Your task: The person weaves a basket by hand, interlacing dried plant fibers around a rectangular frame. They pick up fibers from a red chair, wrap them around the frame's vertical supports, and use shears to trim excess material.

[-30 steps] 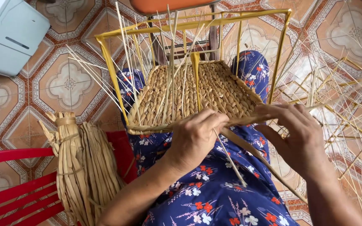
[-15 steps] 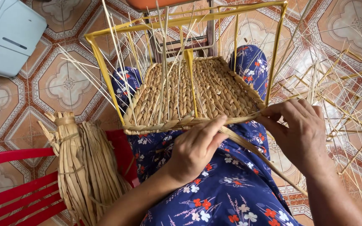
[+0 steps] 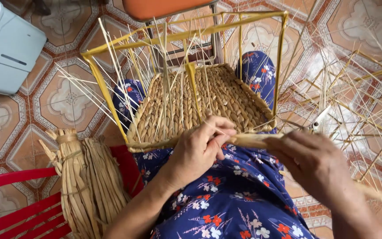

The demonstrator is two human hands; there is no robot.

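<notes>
Patterned ceramic floor tiles (image 3: 67, 95) beneath us, our yellow wire-framed woven basket (image 3: 200, 104) resting on our lap, a tied bundle of dried reeds (image 3: 89, 186) beside it, our left hand (image 3: 200, 150) pinching a flat fibre strand (image 3: 255, 140) at the basket's near edge, our right hand (image 3: 315, 163) curled loosely over the same strand.

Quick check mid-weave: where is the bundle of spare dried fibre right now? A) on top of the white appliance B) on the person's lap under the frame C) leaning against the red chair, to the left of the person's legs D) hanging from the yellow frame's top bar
C: the tied bundle of dried fibre leans against the red chair, left of the lap, away from the left hand and right hand working at the basket's front edge.
</notes>
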